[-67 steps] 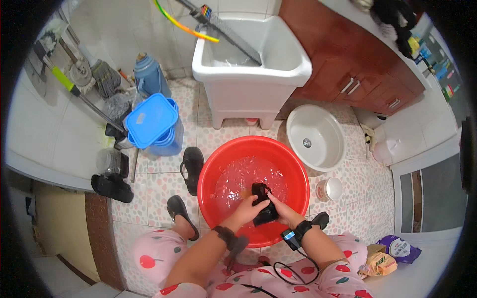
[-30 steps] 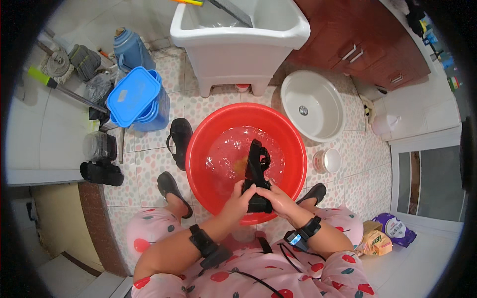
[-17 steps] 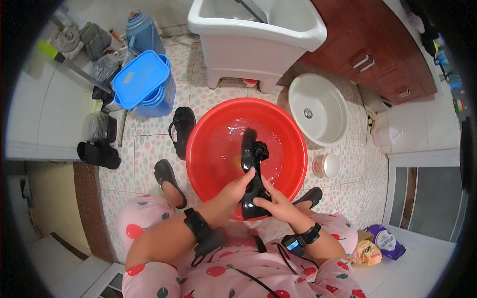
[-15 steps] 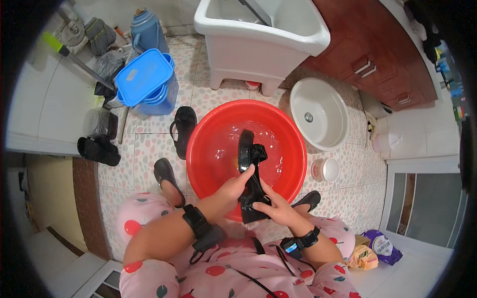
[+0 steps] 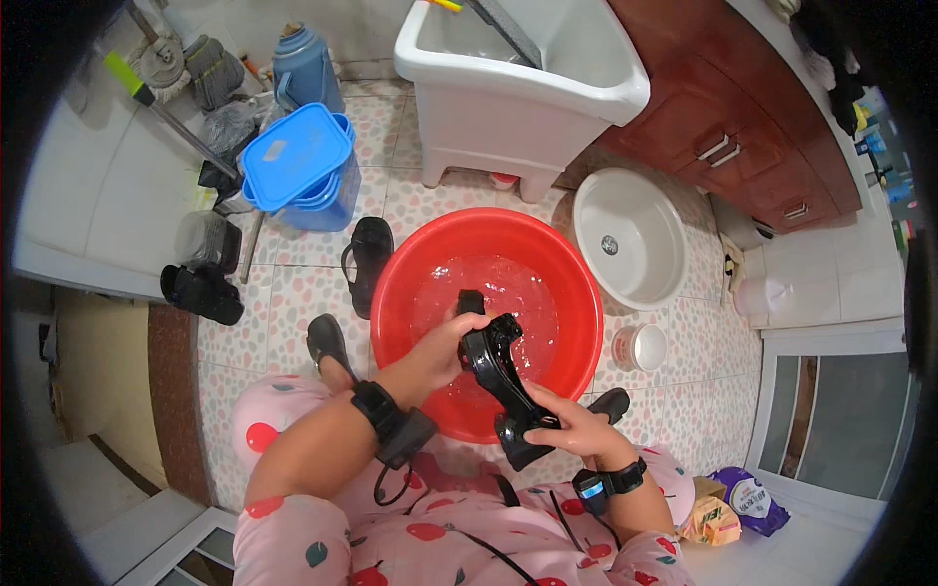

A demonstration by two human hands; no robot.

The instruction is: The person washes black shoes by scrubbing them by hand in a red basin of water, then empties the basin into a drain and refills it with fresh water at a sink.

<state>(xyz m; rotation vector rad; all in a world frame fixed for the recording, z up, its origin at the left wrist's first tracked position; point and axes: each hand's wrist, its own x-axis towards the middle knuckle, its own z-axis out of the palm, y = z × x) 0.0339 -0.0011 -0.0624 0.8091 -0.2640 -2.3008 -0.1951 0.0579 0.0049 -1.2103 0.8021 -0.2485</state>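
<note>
A wet, shiny black sandal (image 5: 500, 373) with a thick sole or heel is held tilted over the near half of a red basin (image 5: 389, 293). My left hand (image 5: 435, 350) is closed around its far part, thumb on top. My right hand (image 5: 581, 430) grips the near end, close to the basin's front rim. Clear water (image 5: 535, 293) with bright glints lies in the basin. Left of it, a black slipper (image 5: 370, 259) rests on the floor. The fingers beneath the sandal are partly hidden.
A white basin (image 5: 669, 264) and a small white tub (image 5: 642, 347) stand at right. Behind is a white sink (image 5: 498, 117) beside red-brown cabinets (image 5: 684, 117). Blue lidded buckets (image 5: 327, 200), a thermos (image 5: 308, 73), mops (image 5: 215, 73) and more black footwear (image 5: 202, 294) are at left.
The sandal has turned from nearly upright in the picture to a slant, its near end swinging right. My right hand has shifted right and down with it; the left moved slightly left.
</note>
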